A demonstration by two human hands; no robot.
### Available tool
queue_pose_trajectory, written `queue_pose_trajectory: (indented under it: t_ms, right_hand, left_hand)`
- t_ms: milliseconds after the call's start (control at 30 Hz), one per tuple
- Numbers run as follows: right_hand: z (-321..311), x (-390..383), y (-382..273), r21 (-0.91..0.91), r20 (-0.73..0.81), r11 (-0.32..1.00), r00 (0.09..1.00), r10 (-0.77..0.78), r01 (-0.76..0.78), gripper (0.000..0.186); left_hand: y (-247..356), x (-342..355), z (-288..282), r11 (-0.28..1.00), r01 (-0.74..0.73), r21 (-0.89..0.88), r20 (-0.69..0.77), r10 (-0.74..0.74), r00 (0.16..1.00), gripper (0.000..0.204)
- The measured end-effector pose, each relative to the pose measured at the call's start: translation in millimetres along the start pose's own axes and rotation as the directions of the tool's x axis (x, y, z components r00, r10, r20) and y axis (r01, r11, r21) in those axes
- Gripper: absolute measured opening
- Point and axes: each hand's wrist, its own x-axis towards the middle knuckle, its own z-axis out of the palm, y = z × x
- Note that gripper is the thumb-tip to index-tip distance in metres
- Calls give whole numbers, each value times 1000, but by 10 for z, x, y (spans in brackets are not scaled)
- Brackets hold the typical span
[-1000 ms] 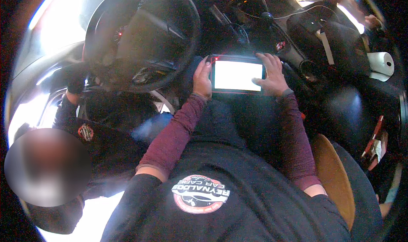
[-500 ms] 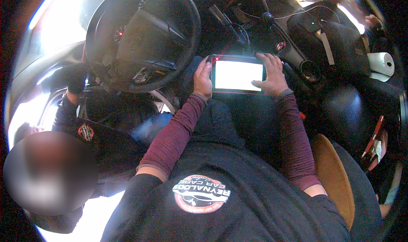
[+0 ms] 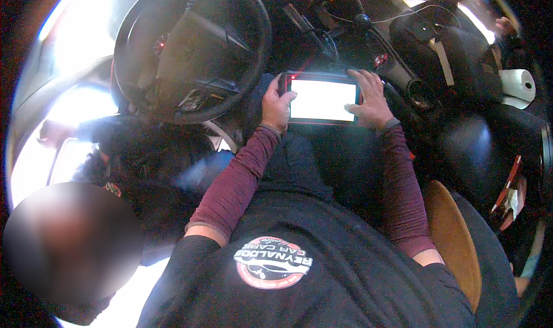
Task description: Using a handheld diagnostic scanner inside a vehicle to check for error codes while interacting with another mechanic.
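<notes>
Over the lap [image 3: 305, 161], between the forearms [image 3: 233, 184], room is open up to the tablet [image 3: 322, 100]. The wheel [image 3: 196, 57] blocks far left, a person [image 3: 144, 195] near left; the lever [image 3: 362, 21] and cable [image 3: 409, 15] obstruct far right.

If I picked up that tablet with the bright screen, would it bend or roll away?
The tablet would probably feel stiff: its frame looks straight between the left hand and right hand. Its big glowing screen might be fragile. It likely wouldn't roll, because it looks flat and rectangular.
</notes>
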Motion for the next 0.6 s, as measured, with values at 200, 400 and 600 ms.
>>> queue_pose_trajectory:
  t_ms: [200, 400, 600]
  right_hand:
    - [40, 5, 26, -14, -13, 1000, 1000, -10, 10, 89]
    - [52, 25, 79, -31, -11, 999, 999, -43, 43, 88]
    - [78, 22, 59, -32, -13, 999, 999, -35, 35, 88]
  left_hand:
    - [12, 28, 24, 966, -8, 258, -54, 23, 998, 48]
    - [-21, 73, -21, 997, -17, 71, -33, 19, 999, 40]
    - [-57, 73, -52, 997, -5, -79, 4, 5, 1000, 39]
